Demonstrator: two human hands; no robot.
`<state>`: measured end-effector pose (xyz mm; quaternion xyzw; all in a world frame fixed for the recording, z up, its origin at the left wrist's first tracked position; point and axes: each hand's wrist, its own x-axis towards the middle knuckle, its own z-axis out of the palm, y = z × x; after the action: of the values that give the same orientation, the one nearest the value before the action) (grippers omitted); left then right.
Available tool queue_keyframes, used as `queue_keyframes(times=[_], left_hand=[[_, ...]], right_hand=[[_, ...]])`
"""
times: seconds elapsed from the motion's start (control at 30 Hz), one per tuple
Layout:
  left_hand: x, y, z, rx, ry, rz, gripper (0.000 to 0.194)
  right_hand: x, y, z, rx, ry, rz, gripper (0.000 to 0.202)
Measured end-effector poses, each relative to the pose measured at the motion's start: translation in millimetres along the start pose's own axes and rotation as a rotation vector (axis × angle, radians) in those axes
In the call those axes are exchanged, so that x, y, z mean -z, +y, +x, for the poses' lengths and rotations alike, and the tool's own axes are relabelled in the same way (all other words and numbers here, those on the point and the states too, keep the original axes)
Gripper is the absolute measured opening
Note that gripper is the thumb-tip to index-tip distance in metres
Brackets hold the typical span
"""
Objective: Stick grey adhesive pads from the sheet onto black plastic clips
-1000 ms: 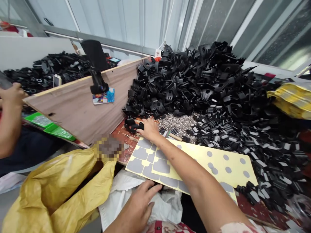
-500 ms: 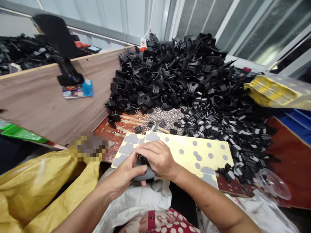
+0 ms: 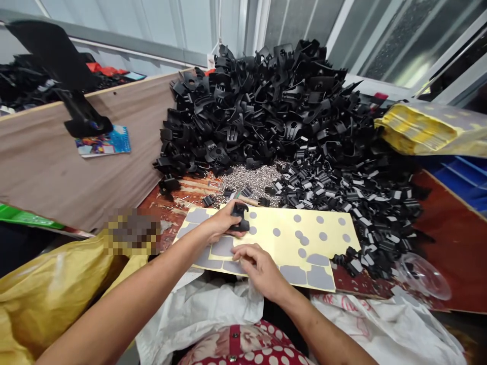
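Observation:
In my left hand (image 3: 224, 222) I grip a black molded plastic part (image 3: 241, 218) with a curved body and a hooked top, held above the yellow sheet. My right hand (image 3: 262, 268) is lower and nearer to me, its fingers loosely bent and apart, with nothing visible in them. Its fingertips are at the edge of a grey die-cut patch (image 3: 222, 247) on the sheet. The yellow backing sheet (image 3: 266, 248) carries grey dots and larger grey patches; it overlaps another such sheet underneath.
Behind the sheets rise a heap of black plastic parts (image 3: 251, 111) and a spread of small metal pieces (image 3: 249, 177). Smaller black parts with pale pads (image 3: 323, 187) lie right. A wooden-handled tool (image 3: 251, 199), a clear plastic lid (image 3: 424, 276) and a wooden partition (image 3: 76, 177) are also around.
My hands were together around the black part; now they are apart. My left hand has carried it forward over the sheet, while my right has let go and come down to the grey patch.

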<state>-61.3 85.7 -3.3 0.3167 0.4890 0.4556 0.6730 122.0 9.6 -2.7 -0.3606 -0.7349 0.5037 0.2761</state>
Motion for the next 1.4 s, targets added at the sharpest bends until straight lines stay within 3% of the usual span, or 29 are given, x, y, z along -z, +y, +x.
queue_keyframes(times=[0.07, 0.13, 0.2, 0.3, 0.43, 0.63, 1.23, 1.3, 1.4], left_hand=[[3.6, 1, -1, 0.009, -0.022, -0.017, 0.05], [6.6, 5, -9, 0.008, -0.045, -0.037, 0.053], [7.2, 8, -23, -0.005, -0.06, -0.081, 0.055], [2.7, 4, -49, -0.009, -0.06, -0.256, 0.052], [-7.4, -12, -74, -0.013, -0.05, -0.5, 0.043], [-12.0, -27, -82, -0.042, -0.041, -0.575, 0.036], [-14.3, -27, -89, -0.068, -0.029, -0.553, 0.042], [-17.5, -30, -89, -0.105, -0.001, -0.484, 0.05], [-23.6, -41, -85, -0.219, 0.15, -0.336, 0.053]], right_hand=[[10, -23, -5, -0.039, -0.212, 0.192, 0.021], [20, -42, -10, -0.007, -0.279, 0.218, 0.027], [26, -49, -8, 0.062, -0.073, 0.089, 0.024], [31, -34, 5, 0.115, 0.286, -0.015, 0.015], [26, -6, 24, 0.088, 0.399, 0.078, 0.011], [13, 5, 29, 0.076, 0.44, 0.113, 0.007], [6, -6, 27, 0.18, 0.438, -0.054, 0.012], [4, -7, 25, 0.217, 0.422, -0.122, 0.014], [-1, -3, 20, 0.279, 0.397, -0.266, 0.017]])
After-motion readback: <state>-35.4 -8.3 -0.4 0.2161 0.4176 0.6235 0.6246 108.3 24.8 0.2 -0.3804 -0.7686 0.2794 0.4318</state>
